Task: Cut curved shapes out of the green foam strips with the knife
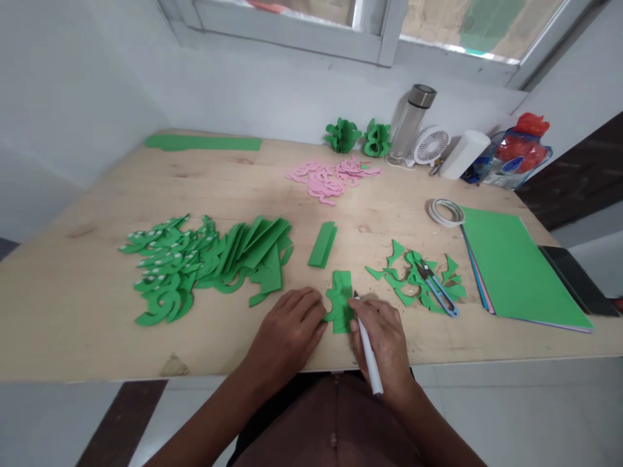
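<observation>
Near the table's front edge lies a small green paper rectangle [342,324], with a curled green paper cut-out [335,301] on top of it. My left hand [294,324] rests on the table with its fingers bent together, the fingertips pressing the left edge of the cut-out. In my right hand [384,337] is a white marker pen [368,357], its dark tip pointing up at the right edge of the green paper. A folded green paper strip [322,244] lies just beyond.
Left are curled green cut-outs [165,301] and folded green papers [256,243]. Right are green scraps [403,295], blue thread snips [440,292], tape rolls [446,213] and coloured sheets [520,266]. Pink cut-outs [324,180], a glass bottle [407,130] and a fan [431,144] stand farther back.
</observation>
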The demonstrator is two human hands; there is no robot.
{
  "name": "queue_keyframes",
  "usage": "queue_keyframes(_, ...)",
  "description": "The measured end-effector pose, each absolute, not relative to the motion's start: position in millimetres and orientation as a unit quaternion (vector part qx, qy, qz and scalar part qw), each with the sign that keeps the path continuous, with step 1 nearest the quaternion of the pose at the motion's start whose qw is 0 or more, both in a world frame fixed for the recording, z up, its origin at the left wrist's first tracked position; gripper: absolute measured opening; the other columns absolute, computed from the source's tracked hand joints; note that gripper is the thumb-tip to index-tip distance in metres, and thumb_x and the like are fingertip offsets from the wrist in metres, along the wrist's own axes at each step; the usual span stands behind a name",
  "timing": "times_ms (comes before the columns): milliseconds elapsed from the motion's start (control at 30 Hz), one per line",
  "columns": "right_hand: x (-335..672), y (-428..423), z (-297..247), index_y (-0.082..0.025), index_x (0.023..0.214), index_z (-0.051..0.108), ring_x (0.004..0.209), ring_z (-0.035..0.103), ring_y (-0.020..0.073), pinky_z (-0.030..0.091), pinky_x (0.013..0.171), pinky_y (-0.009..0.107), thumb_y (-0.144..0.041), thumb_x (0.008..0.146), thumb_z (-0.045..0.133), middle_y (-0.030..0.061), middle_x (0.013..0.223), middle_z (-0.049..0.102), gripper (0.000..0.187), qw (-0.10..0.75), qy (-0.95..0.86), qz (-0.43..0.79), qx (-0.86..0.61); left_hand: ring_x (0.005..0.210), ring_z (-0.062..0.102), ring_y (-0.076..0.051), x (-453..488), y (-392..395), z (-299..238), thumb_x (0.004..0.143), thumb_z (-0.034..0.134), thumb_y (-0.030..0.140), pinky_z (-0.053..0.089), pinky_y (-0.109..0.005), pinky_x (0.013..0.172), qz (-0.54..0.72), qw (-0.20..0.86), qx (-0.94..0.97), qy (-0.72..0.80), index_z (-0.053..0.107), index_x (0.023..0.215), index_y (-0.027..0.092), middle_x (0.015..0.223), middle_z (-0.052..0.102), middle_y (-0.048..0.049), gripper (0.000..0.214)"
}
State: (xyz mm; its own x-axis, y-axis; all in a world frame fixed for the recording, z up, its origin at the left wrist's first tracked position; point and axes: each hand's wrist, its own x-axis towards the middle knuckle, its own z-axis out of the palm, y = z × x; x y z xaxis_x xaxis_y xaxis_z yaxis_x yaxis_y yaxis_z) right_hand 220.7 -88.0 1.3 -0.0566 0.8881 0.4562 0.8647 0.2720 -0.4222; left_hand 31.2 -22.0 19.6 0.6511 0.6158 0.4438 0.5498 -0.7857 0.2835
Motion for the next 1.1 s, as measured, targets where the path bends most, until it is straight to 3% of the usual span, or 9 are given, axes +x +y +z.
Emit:
queue_keyframes(433, 220.0, -88.6, 3.9, -0.019, 0.125, 0.061, 0.104, 0.065, 0.0250, 0.047, 0.089, 0.040, -0.015, 0.098, 0.048, 0.0079, 0.102, 0.075, 0.030, 0.338, -0.731, 0.008, -0.592, 0.095, 0.058, -0.025, 29.5, -27.4, 21.0, 0.085, 0.057, 0.010, 0.053, -0.042, 0.086, 0.258, 0.148, 0.873, 0.388, 0.055, 0.084, 0.021, 0.092, 0.062, -0.0050, 0.011)
queue_keyframes(833, 220.9, -88.6, 1.5, -0.020, 0.124, 0.063, 0.102, 0.066, 0.0253, 0.048, 0.088, 0.040, -0.015, 0.098, 0.047, 0.0088, 0.103, 0.075, 0.030, 0.331, -0.733, -0.011, -0.594, 0.076, 0.058, -0.019, 31.3, -40.1, 17.7, 0.086, 0.051, 0.010, 0.051, -0.037, 0.076, 0.342, 0.202, 0.809, 0.433, 0.053, 0.075, 0.022, 0.073, 0.060, 0.0004, 0.016)
queue_keyframes(1100, 220.2, -88.5, 2.2, -0.019, 0.123, 0.062, 0.102, 0.066, 0.0258, 0.047, 0.088, 0.041, -0.014, 0.097, 0.048, 0.0092, 0.105, 0.074, 0.030, 0.332, -0.733, -0.014, -0.594, 0.086, 0.068, -0.021, 4.6, -23.9, 18.8, 0.088, 0.054, 0.021, 0.056, -0.037, 0.075, 0.352, 0.206, 0.782, 0.472, 0.062, 0.084, 0.025, 0.085, 0.072, -0.0006, 0.010)
